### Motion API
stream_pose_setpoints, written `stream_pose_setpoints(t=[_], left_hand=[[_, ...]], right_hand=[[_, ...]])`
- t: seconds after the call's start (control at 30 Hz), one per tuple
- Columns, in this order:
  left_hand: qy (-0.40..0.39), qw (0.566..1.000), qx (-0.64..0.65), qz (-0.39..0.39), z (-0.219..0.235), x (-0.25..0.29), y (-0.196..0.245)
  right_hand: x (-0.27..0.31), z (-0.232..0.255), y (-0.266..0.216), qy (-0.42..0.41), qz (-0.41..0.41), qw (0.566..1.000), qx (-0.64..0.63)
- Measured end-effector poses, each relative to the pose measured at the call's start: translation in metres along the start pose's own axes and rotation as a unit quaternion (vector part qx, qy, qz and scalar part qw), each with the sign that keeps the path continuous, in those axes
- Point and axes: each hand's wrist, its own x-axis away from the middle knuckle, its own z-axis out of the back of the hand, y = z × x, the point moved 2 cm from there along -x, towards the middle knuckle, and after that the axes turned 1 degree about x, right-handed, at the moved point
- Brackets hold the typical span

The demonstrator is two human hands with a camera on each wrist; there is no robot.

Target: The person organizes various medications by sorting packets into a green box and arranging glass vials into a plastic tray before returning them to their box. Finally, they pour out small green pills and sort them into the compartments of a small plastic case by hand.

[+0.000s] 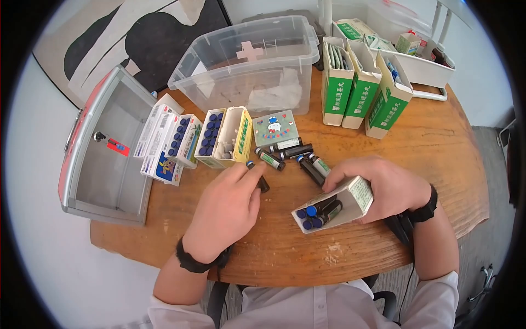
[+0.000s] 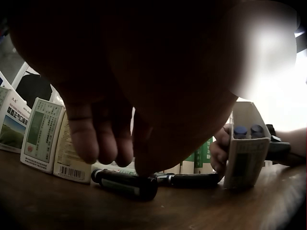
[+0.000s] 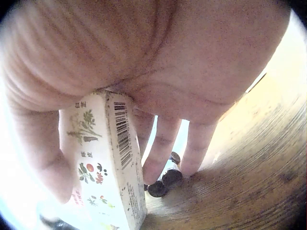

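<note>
My left hand (image 1: pixel 222 211) reaches over a dark glass vial (image 1: pixel 263 183) with a blue cap, lying on the table. In the left wrist view the fingers point down, with fingertips right at this vial (image 2: pixel 127 184). My right hand (image 1: pixel 378 183) grips a small white carton (image 1: pixel 359 197), thumb on one side and fingers on the other. Its open end tilts toward me and shows several blue-capped vials (image 1: pixel 315 214) inside. Printed plants and a barcode mark the carton (image 3: pixel 105 163) in the right wrist view. Several loose vials (image 1: pixel 271 159) lie between the hands, beyond them.
Cartons holding blue-capped vials (image 1: pixel 211 134) stand at left beside a clear-fronted case (image 1: pixel 109 159). A tin with a cartoon cat (image 1: pixel 275 129) sits before a clear plastic bin (image 1: pixel 246 66). Green-and-white boxes (image 1: pixel 335 93) and a white tray (image 1: pixel 433 68) are at back right.
</note>
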Motion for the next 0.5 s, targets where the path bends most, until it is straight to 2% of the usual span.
stream_pose_setpoints(t=[0.1,0.33,0.43,0.5], left_hand=[[-0.016,0.999,-0.038,-0.012,-0.001,0.005,-0.007],[-0.052,0.996,-0.038,-0.068,0.004,0.002,-0.004],[-0.067,0.996,-0.013,-0.056,0.017,-0.001,0.004],[-0.006,0.986,0.114,-0.125,0.034,0.0,0.016]], right_hand=[[0.0,0.001,-0.001,-0.001,0.0,1.0,0.008],[0.001,0.0,0.0,-0.003,-0.015,1.0,0.005],[0.002,0.0,0.0,0.005,-0.007,1.0,0.008],[0.002,0.0,-0.001,0.01,-0.002,1.0,0.007]])
